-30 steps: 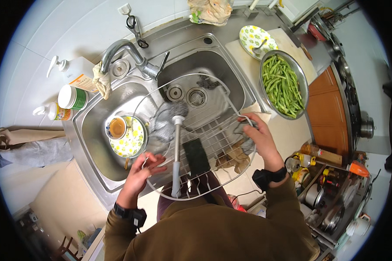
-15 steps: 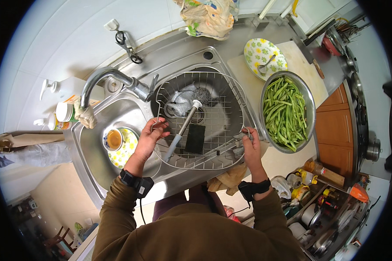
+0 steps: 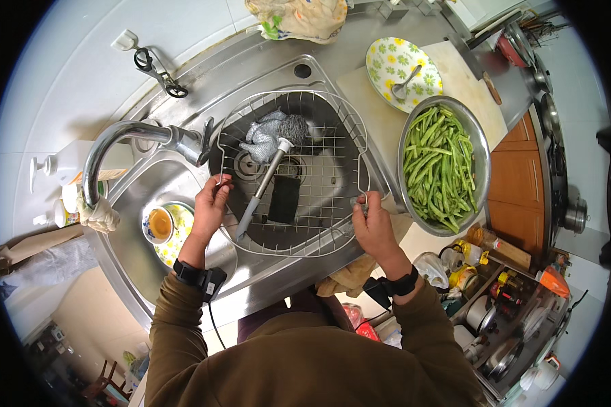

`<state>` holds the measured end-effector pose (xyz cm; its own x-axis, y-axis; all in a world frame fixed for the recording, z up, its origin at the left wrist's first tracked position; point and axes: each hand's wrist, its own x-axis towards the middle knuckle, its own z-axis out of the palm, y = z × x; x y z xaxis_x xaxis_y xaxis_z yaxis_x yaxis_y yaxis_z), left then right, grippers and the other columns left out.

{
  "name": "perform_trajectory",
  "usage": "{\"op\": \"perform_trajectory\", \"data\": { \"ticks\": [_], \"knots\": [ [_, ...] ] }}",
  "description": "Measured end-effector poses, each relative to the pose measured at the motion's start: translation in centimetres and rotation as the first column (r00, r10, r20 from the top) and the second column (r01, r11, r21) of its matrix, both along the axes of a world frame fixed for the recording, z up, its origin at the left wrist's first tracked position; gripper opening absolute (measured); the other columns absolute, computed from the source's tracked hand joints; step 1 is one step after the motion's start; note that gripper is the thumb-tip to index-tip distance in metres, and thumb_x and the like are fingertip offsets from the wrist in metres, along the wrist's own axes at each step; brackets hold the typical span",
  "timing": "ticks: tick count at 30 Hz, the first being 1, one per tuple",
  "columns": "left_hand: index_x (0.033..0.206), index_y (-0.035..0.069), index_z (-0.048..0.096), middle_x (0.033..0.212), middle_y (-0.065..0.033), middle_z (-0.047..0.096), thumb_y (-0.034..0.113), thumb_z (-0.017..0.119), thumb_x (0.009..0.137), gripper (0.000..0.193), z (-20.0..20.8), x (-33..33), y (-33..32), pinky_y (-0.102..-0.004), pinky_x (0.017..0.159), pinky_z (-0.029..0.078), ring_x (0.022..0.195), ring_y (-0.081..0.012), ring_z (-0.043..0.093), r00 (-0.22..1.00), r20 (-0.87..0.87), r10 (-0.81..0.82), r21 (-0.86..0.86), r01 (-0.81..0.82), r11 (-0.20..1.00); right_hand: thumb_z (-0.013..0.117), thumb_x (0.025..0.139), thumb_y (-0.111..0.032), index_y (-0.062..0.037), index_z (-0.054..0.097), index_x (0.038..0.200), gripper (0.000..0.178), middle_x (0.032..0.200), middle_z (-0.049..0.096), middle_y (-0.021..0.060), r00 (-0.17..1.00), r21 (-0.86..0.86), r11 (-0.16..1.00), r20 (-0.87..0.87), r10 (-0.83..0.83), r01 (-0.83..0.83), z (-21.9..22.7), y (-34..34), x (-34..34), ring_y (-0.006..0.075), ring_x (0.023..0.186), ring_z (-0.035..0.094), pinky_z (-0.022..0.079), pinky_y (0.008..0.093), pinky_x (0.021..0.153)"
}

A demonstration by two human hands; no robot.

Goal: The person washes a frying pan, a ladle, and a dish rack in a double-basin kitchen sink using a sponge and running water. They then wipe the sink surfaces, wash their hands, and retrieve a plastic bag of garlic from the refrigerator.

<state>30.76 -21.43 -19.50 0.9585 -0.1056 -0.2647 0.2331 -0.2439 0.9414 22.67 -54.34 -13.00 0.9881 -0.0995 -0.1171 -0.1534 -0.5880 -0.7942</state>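
A large wire basket (image 3: 299, 256) sits over the right sink bowl (image 3: 329, 234), one of my hands at each side. My left hand (image 3: 211, 203) pinches its left wire rim between thumb and fingers. My right hand (image 3: 373, 227) is closed on the right side handle wire, its fingertips partly hidden. Inside the basket lie a long-handled scrubber (image 3: 259, 193) with a steel wool head (image 3: 293, 127), a dark scouring pad (image 3: 284, 200) and a crumpled silvery-grey cloth (image 3: 265, 134). Through the wires the sink drain shows below.
A chrome tap (image 3: 183, 144) arches over the left bowl, where a small bowl (image 3: 158, 222) of brown liquid stands on a patterned plate (image 3: 182, 237). To the right are a metal basin of green beans (image 3: 438, 166), a floral plate with a spoon (image 3: 397, 64) and a cutting board (image 3: 485, 122).
The whole view has shifted, so the sink and basket appear farther left and slightly higher. My right hand has turned more knuckles-up at the handle. My left hand stays on the rim.
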Motion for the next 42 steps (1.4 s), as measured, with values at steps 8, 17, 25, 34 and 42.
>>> {"op": "perform_trajectory", "data": {
  "ticks": [8, 17, 25, 34, 42],
  "knots": [
    [0.111, 0.0, 0.056, 0.095, -0.0054, 0.062, 0.007, 0.052, 0.092, 0.021, 1.2, 0.6, -0.1, -0.0219, 0.069, 0.045, 0.082, -0.0103, 0.058, 0.998, 0.063, 0.023, -0.011, -0.023, 1.0, 0.05, 0.088, -0.014, 0.0021, 0.039, 0.094, 0.021, 0.077, 0.06, 0.0233, 0.997, -0.106, 0.994, -0.078, 0.003, -0.011, 0.6, 0.5, 0.1, 0.041, 0.067, 0.06, 0.047, 0.0457, 0.057],
    [0.108, 0.0, 0.058, 0.093, -0.0057, 0.063, 0.007, 0.051, 0.092, 0.019, 1.2, 0.7, 0.0, -0.0222, 0.069, 0.046, 0.08, -0.0101, 0.059, 0.994, 0.1, 0.045, 0.005, -0.046, 0.999, 0.047, 0.091, -0.017, 0.0007, 0.039, 0.088, 0.019, 0.066, 0.056, 0.0236, 0.997, -0.248, 0.969, -0.064, -0.031, 0.014, 0.5, 1.1, 0.5, 0.044, 0.064, 0.056, 0.043, 0.05, 0.056],
    [0.104, -0.001, 0.059, 0.084, -0.0057, 0.064, 0.009, 0.052, 0.092, 0.017, 1.0, 0.8, -0.6, -0.0231, 0.072, 0.046, 0.076, -0.0101, 0.06, 0.992, 0.099, 0.077, 0.078, -0.085, 0.993, 0.044, 0.092, -0.017, -0.0017, 0.04, 0.085, 0.018, 0.058, 0.055, 0.0224, 1.0, -0.26, 0.965, 0.008, -0.029, 0.03, -0.5, 0.5, 1.2, 0.0434, 0.058, 0.055, 0.042, 0.051, 0.053],
    [0.098, 0.002, 0.06, 0.071, -0.0071, 0.064, 0.009, 0.05, 0.092, 0.014, 0.1, 0.5, -1.5, -0.0233, 0.064, 0.047, 0.067, -0.0104, 0.062, 0.966, 0.253, 0.05, 0.242, -0.113, 0.964, 0.04, 0.094, -0.028, -0.0035, 0.044, 0.086, 0.026, 0.065, 0.059, 0.0229, 0.966, -0.484, 0.867, -0.258, -0.01, -0.12, -2.3, 0.1, 1.8, 0.0445, 0.063, 0.057, 0.044, 0.0532, 0.058],
    [0.091, 0.003, 0.062, 0.089, -0.0145, 0.062, 0.015, 0.049, 0.092, 0.017, 0.0, 1.3, -1.3, -0.0394, 0.08, 0.044, 0.086, -0.0316, 0.056, 0.894, 0.433, -0.117, 0.473, -0.115, 0.874, 0.041, 0.094, -0.028, -0.0038, 0.047, 0.086, 0.026, 0.065, 0.061, 0.0209, 0.946, -0.566, 0.784, -0.314, 0.083, -0.257, -1.1, -0.2, 2.4, 0.0408, 0.064, 0.061, 0.048, 0.0504, 0.059]
  ]
}}
